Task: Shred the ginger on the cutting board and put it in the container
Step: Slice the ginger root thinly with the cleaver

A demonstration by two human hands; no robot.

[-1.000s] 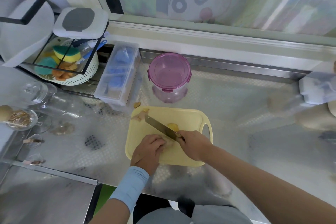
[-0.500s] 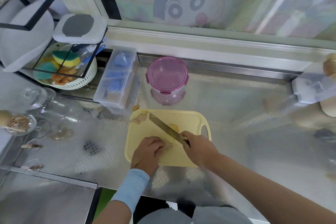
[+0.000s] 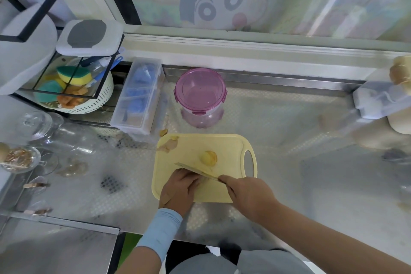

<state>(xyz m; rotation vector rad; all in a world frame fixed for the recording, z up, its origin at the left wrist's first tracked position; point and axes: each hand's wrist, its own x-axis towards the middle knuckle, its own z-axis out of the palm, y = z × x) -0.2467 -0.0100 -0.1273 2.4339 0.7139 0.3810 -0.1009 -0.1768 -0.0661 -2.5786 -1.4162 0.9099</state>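
Down has come my knife [image 3: 195, 171] since a moment ago. Its tip pointed up toward 11 o'clock on the cutting board [image 3: 224, 142], and now the blade lies lower and flatter, right beside my left fingers.

My left hand [image 3: 180, 187] is curled over the ginger [image 3: 204, 180] and presses it onto the board near the 6 o'clock edge. Most of that piece is hidden under my fingers. My right hand [image 3: 249, 196] is wrapped tight round the knife handle, which I cannot see, and that arm comes in from 4 o'clock. My left arm comes straight up from 6 o'clock.

To cut well, I think I should keep my left fingertips tucked back so that only my knuckles face the blade. I should make thin slices first, then lay them flat and cut them into little strips. Slow, small cuts are best, because the piece is small and could slip.

A second lump [image 3: 209, 158] waits at 1 o'clock from my left hand, and peel bits [image 3: 169, 145] sit at the board's 11 o'clock corner. The container [image 3: 200, 98] stands on the surface [image 3: 289, 184] at 12 o'clock past the board, with its pink lid on. No ginger is in it yet.
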